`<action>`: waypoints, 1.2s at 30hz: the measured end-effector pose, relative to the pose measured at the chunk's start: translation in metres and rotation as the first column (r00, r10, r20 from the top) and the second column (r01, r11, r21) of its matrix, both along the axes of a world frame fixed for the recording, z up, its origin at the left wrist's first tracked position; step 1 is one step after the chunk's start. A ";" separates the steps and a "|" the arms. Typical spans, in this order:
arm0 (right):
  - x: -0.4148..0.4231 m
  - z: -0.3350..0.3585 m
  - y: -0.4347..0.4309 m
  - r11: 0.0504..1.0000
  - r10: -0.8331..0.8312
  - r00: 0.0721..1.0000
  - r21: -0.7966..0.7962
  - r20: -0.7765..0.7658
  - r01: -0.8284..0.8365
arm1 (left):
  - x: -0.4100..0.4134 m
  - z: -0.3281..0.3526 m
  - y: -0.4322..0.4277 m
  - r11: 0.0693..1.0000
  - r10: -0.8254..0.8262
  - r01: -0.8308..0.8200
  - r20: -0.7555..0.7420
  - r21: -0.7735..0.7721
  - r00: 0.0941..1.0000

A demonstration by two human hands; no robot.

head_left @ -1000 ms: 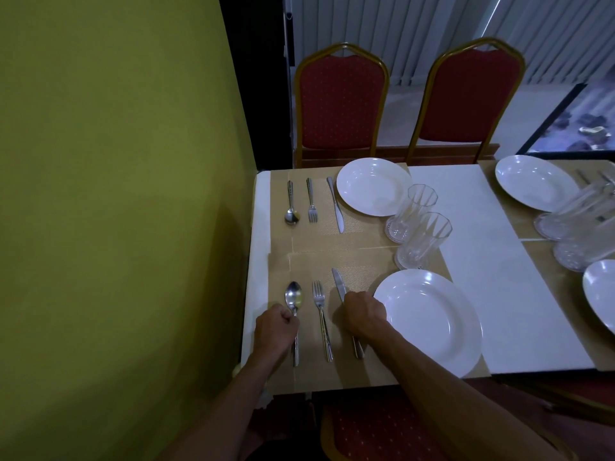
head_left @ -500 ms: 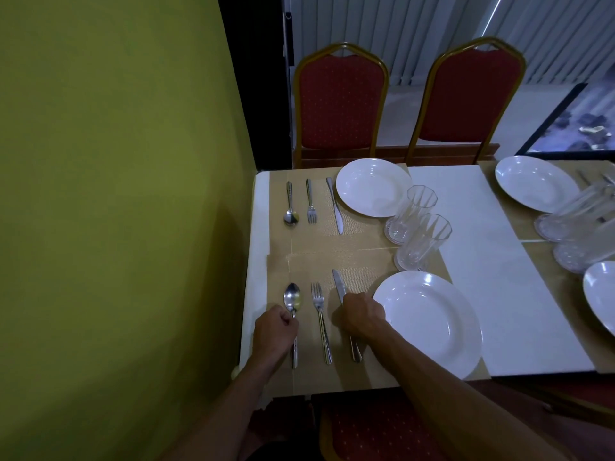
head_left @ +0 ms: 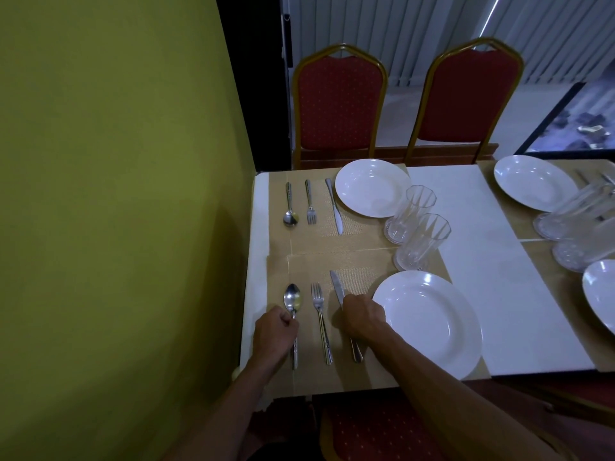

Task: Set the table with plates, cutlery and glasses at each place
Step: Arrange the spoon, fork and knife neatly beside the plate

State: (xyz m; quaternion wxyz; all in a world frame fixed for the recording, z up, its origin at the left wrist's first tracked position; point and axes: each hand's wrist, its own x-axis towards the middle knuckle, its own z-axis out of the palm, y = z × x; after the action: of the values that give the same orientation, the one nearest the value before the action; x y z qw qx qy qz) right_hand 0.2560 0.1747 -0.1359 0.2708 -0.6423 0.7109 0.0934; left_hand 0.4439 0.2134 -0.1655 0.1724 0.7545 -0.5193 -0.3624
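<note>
Green wall (head_left: 116,194) fills the left, flush against the surface (head_left: 482,261), whose bare white top runs between two pairs of settings

Two red chairs with gold frames (head_left: 339,101) (head_left: 469,98) stand at the far edge; a third red seat (head_left: 376,430) is tucked in at the near edge

Two tan mats lie end to end beside the wall: near mat (head_left: 362,277), far mat (head_left: 359,241)

Near plate (head_left: 429,324), white and deep, sits at the right end of the near mat; far plate (head_left: 371,188) sits likewise on the far mat. Two more plates (head_left: 532,181) (head_left: 602,294) at right, the second cut by the frame edge

Two clear glasses (head_left: 411,214) (head_left: 421,242) stand upright, just beside each other, between the near and far plates. More glasses (head_left: 572,211) at right, distorted

Left hand (head_left: 274,334): grip curled round the handle of the near spoon (head_left: 292,299), bowl pointing away, flat on the mat

Right hand (head_left: 364,319): grip curled over the handle of the near knife (head_left: 336,287), just left of the near plate; blade angled slightly left, handle end showing under the wrist

Near fork (head_left: 320,321) lies untouched between spoon and knife

Far setting: spoon (head_left: 290,207), fork (head_left: 310,202), knife (head_left: 334,206) in a row left of the far plate, handles toward the chairs
</note>
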 end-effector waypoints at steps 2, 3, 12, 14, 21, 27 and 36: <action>-0.001 0.000 0.000 1.000 -0.001 1.000 -0.001 0.004 0.001 | 0.000 0.000 0.000 1.000 -0.002 0.002 0.001 -0.004 1.000; -0.001 0.001 0.000 1.000 -0.003 1.000 -0.001 0.006 0.003 | 0.000 0.000 0.001 1.000 -0.002 0.002 -0.001 -0.005 1.000; -0.001 0.000 0.000 1.000 -0.019 1.000 0.003 0.022 0.019 | 0.000 0.001 0.001 1.000 -0.004 0.004 -0.005 -0.011 1.000; -0.001 0.000 -0.001 1.000 -0.021 0.999 0.009 0.024 0.021 | 0.000 0.000 0.002 1.000 0.004 -0.004 -0.010 -0.013 1.000; -0.002 -0.002 0.000 1.000 -0.012 1.000 -0.005 0.016 0.012 | 0.002 0.003 0.003 1.000 -0.017 0.016 -0.021 -0.025 1.000; -0.002 -0.003 0.001 0.999 -0.014 1.000 -0.030 0.000 0.014 | 0.004 0.001 0.004 0.999 -0.021 0.020 -0.033 -0.031 0.999; 0.003 -0.008 -0.001 1.000 -0.015 1.000 -0.016 -0.027 0.015 | 0.004 -0.004 0.002 0.999 -0.027 0.026 -0.022 -0.040 0.999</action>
State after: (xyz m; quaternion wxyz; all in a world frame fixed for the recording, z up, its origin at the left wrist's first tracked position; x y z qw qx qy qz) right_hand 0.2587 0.1733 -0.1438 0.2569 -0.6379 0.7199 0.0943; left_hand 0.4482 0.2153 -0.1692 0.1882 0.7400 -0.5344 -0.3626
